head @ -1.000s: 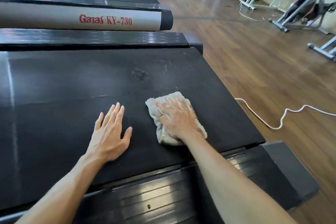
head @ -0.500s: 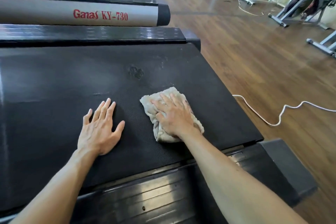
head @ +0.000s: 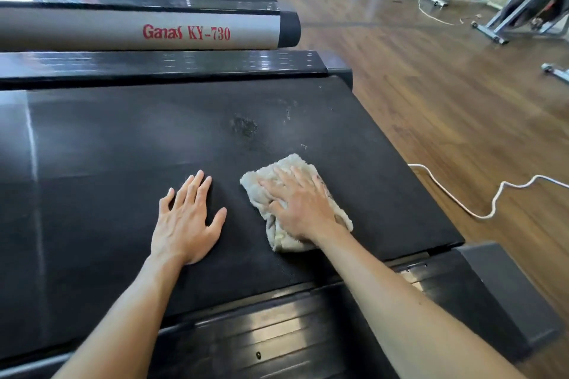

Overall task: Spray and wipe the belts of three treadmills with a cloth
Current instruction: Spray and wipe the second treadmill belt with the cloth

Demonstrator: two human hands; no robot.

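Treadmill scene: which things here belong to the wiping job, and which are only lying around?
Belong to the job:
- cloth, pressed flat under the right hand
- black belt, with a wet patch
- left hand, flat on the belt

Only lying around:
- white cable on the floor
- exercise bikes
- neighbouring treadmill

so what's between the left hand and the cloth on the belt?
Nothing but bare black belt: the head view shows the left hand flat beside the cloth, apart from it.
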